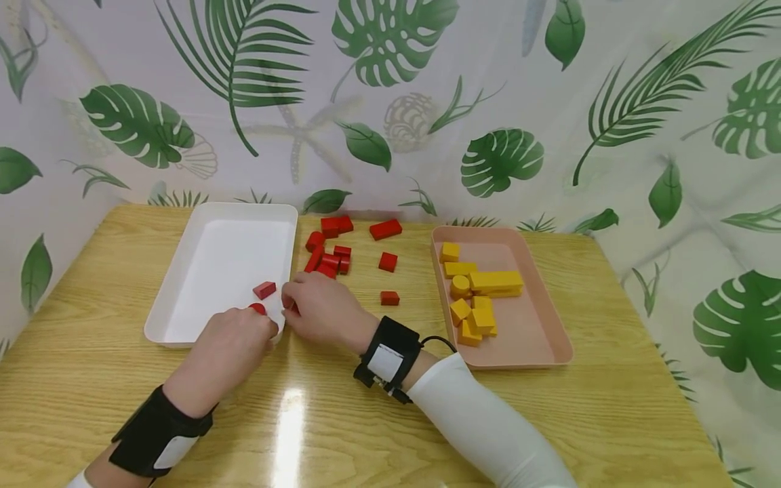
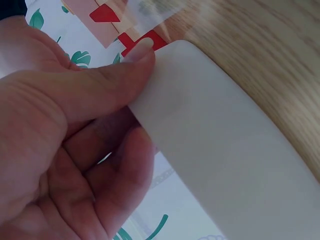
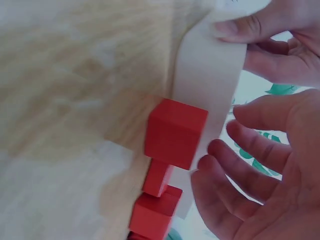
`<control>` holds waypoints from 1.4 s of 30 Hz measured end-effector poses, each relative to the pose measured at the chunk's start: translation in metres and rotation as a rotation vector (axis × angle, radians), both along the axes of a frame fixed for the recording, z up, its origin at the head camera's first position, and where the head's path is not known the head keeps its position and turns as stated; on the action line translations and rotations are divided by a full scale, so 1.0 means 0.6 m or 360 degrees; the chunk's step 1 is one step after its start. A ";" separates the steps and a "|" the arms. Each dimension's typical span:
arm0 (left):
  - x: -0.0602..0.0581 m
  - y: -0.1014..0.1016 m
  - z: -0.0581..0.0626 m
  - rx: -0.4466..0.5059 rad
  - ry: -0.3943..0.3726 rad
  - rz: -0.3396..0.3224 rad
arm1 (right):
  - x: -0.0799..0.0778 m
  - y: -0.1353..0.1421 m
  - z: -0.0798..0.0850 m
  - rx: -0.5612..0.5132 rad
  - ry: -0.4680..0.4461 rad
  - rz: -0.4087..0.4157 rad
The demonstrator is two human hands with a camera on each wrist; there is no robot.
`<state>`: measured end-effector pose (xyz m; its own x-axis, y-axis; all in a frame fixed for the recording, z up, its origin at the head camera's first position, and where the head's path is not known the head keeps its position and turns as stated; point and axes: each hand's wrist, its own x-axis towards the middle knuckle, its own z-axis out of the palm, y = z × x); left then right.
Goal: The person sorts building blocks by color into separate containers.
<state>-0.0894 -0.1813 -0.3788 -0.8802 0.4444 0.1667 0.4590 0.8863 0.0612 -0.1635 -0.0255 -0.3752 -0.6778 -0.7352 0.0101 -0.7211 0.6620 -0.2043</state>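
My left hand (image 1: 227, 349) is at the near right corner of the white tray (image 1: 234, 247). In the left wrist view its thumb lies on the tray's outer wall (image 2: 200, 115) and curled fingers are inside the rim, pinching it. Inside the tray are a red rectangular block (image 1: 264, 290) and a red rounded piece (image 1: 257, 309), partly hidden by that hand. Beside the tray's right edge, my right hand (image 1: 326, 308) has loosely bent fingers with nothing between them. A red cube (image 3: 175, 132) stands near its fingertips in the right wrist view.
A pile of red blocks (image 1: 330, 263) lies beyond my right hand, with separate red blocks (image 1: 388, 261) to its right. Farther right, a pink tray (image 1: 537, 339) holds several yellow blocks (image 1: 482, 317). A leaf-patterned sheet (image 1: 427, 156) hangs behind the wooden table (image 1: 342, 420).
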 end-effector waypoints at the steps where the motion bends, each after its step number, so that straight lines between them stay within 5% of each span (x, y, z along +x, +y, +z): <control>1: 0.000 -0.001 -0.001 -0.0002 -0.0002 0.0003 | 0.002 0.001 -0.001 0.0004 -0.0015 0.0010; 19: 0.001 -0.007 -0.001 -0.0003 -0.0030 0.0008 | -0.005 0.013 -0.008 0.0122 -0.0058 -0.0014; 25: -0.002 -0.004 -0.006 0.0008 0.0086 -0.0065 | -0.026 0.009 0.020 -0.0118 0.0124 -0.0095; 31: -0.005 0.004 -0.012 -0.0062 0.0229 -0.0144 | -0.034 -0.007 0.033 -0.0399 0.0000 0.0018; 42: -0.002 0.006 -0.019 -0.0049 0.0320 -0.0164 | -0.025 -0.039 -0.003 0.0019 0.0059 0.0165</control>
<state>-0.0908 -0.1775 -0.3902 -0.7803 0.5380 0.3189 0.5476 0.8341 -0.0672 -0.1784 -0.0492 -0.3770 -0.5972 -0.8017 0.0246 -0.7929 0.5855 -0.1690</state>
